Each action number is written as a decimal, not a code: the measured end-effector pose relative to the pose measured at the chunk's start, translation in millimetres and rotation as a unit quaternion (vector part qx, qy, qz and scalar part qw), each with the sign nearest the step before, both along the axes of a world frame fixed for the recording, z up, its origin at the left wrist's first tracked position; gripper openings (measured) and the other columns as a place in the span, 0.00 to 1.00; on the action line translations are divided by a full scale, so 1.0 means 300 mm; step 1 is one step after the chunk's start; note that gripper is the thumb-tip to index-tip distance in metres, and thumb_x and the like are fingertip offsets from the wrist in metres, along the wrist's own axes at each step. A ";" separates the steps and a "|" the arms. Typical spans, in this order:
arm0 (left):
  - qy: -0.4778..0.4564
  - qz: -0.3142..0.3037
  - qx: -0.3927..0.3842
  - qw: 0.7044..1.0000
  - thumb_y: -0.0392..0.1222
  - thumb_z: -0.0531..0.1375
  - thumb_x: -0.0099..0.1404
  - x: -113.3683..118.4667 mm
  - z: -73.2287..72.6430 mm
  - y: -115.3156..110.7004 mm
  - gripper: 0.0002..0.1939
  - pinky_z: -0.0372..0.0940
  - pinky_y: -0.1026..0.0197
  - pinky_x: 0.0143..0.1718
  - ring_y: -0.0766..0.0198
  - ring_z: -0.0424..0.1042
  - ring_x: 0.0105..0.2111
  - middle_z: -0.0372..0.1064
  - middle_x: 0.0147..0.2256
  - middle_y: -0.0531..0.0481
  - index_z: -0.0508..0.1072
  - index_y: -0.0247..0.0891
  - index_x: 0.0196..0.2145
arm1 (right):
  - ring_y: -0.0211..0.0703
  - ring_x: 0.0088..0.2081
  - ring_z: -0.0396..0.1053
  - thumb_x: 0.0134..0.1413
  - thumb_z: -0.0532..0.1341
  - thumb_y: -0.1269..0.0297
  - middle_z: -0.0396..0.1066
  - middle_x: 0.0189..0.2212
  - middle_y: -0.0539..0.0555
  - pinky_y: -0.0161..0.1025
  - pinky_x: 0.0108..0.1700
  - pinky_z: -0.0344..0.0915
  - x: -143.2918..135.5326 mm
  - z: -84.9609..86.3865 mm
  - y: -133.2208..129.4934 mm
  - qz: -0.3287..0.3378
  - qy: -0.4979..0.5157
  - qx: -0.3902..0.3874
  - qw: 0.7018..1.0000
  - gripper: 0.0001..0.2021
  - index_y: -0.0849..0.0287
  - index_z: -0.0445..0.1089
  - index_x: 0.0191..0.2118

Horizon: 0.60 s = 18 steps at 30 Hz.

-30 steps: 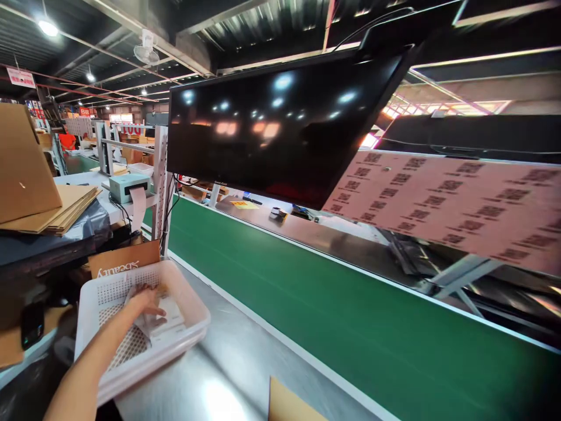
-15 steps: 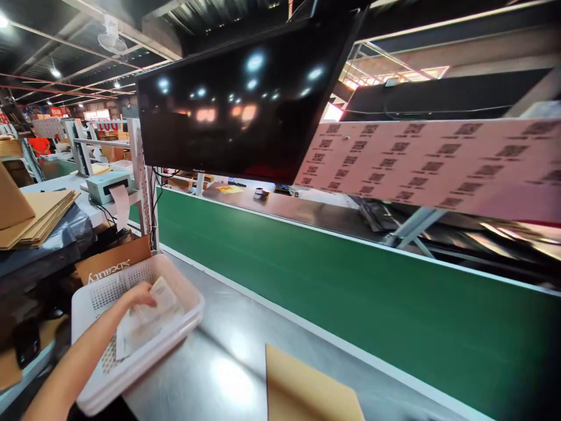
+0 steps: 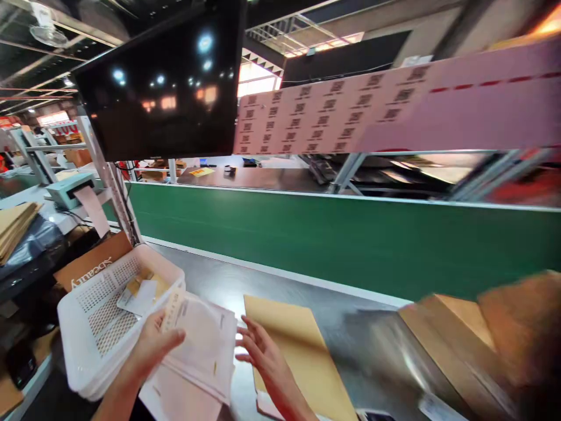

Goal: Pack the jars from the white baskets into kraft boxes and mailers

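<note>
My left hand (image 3: 160, 339) grips a stack of flat white packets (image 3: 201, 339) by its left edge, thumb on top. Just off the packets' right edge, my right hand (image 3: 267, 351) has its fingers spread and holds nothing. Under it lies a flat brown cardboard piece (image 3: 302, 345) on the metal table (image 3: 201, 280). To the left stands a white perforated basket (image 3: 74, 339) with a small white packet (image 3: 140, 298) and some yellowish pieces inside.
A green conveyor belt (image 3: 263, 234) runs behind the table. Blurred cardboard boxes (image 3: 460, 345) stand at the right. A label printer (image 3: 70, 190) is at the left, and a black screen (image 3: 162, 88) hangs above.
My left hand has come out of the basket with the white packets and moved right over the table. My right hand has entered the view. The camera has turned right.
</note>
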<state>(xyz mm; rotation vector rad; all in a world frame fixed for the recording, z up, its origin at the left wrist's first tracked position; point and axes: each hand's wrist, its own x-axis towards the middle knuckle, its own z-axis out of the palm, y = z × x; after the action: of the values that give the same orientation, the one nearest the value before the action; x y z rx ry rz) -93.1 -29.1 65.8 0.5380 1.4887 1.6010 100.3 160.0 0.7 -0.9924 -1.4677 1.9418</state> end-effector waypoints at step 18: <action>-0.130 -0.005 -0.071 0.989 0.61 0.75 0.48 0.193 -0.215 -0.105 0.36 0.73 0.45 0.50 0.42 0.81 0.45 0.82 0.43 0.38 0.79 0.37 0.50 | 0.52 0.37 0.77 0.42 0.74 0.44 0.80 0.36 0.56 0.44 0.39 0.75 0.191 -0.074 -0.025 0.063 0.049 -0.124 0.989 0.30 0.56 0.75 0.48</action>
<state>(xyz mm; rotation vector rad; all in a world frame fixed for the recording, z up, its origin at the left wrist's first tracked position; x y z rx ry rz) -35.0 -60.5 1.3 0.2445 1.3869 1.4814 157.5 152.6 -21.7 -0.9119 -1.2834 2.2735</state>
